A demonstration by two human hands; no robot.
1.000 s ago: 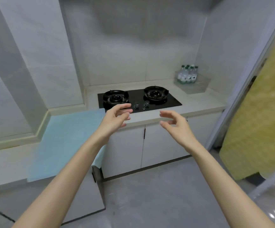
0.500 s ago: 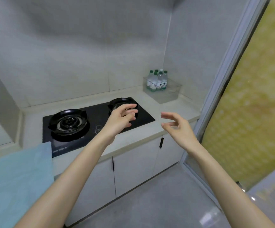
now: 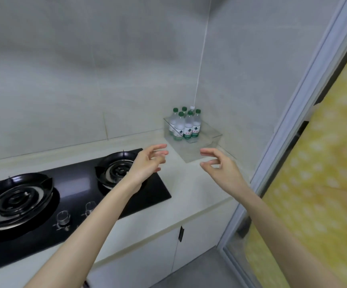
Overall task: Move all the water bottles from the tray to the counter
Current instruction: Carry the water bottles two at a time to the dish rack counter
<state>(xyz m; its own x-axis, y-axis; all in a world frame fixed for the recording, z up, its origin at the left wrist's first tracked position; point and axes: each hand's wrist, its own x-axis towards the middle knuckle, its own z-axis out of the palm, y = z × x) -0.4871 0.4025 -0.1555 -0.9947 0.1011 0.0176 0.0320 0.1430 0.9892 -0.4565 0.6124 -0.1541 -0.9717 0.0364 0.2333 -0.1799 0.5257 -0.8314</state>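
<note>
While both hands, left hand (image 3: 147,163) and right hand (image 3: 220,167), hover empty with fingers loosely apart, the water bottles (image 3: 184,125) stand upright in the tray (image 3: 207,140) on the bench (image 3: 189,183); the approach step is in hand, and the next move calls for reaching over the tray wall.

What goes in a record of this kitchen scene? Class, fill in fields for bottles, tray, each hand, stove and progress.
Bottles: water bottles, upright, clustered at the far end of the tray
Tray: tray, clear, in the corner of the counter
Left hand: left hand, open, empty, beside the stove
Right hand: right hand, open, empty, just short of the tray
Stove: stove, black, two burners
Progress: no bottle lifted out yet
</note>
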